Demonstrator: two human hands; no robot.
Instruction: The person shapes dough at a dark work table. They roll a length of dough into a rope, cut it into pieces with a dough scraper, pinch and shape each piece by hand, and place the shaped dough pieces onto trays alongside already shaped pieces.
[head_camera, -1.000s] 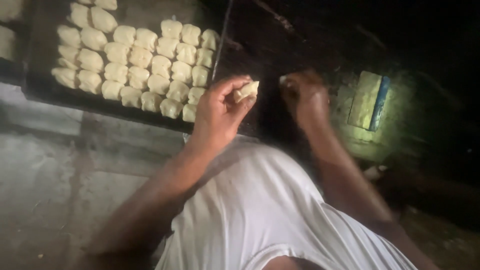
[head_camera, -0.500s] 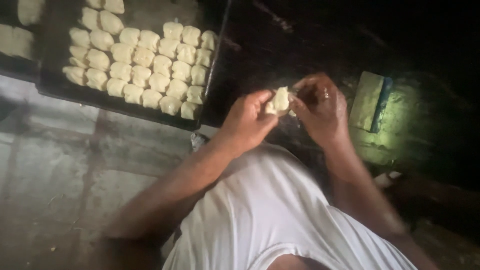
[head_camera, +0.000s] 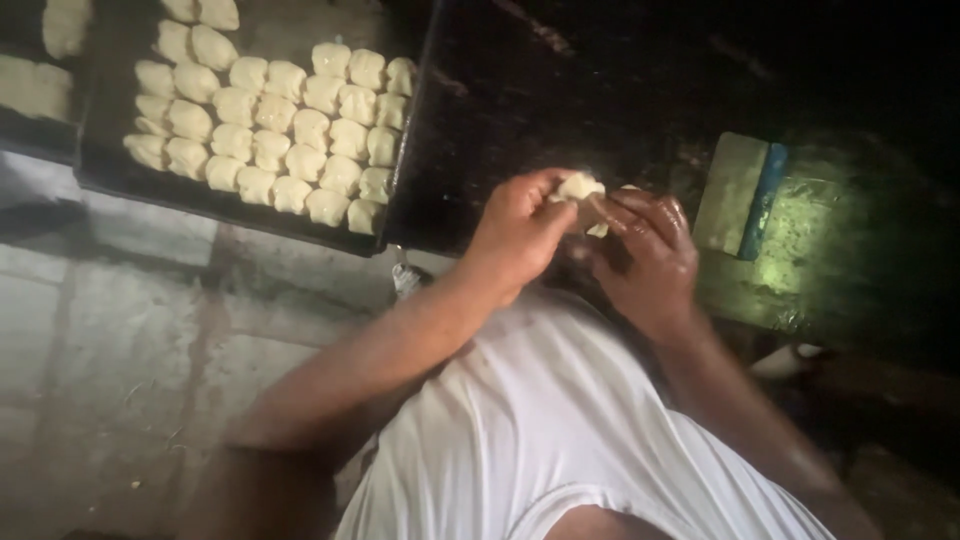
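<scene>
The left hand (head_camera: 520, 235) and the right hand (head_camera: 645, 250) meet in the middle of the view, over a dark work surface (head_camera: 520, 110). Between them is a small pale piece of dough (head_camera: 580, 187), at about 12 o'clock from the two wrists. The left fingers are curled closed around the dough and pinch it from the 9 o'clock side. The right fingers are bent and touch it from the 3 o'clock side (a small part of dough shows under them too). At 10 o'clock from the hands is a dark tray (head_camera: 110, 180) with many shaped dough pieces (head_camera: 275, 125) in close rows, touching each other. At 3 o'clock from the hands lies a flat scraper (head_camera: 735, 190) with a blue edge. Below the hands is the white shirt (head_camera: 560, 430) of the person.
</scene>
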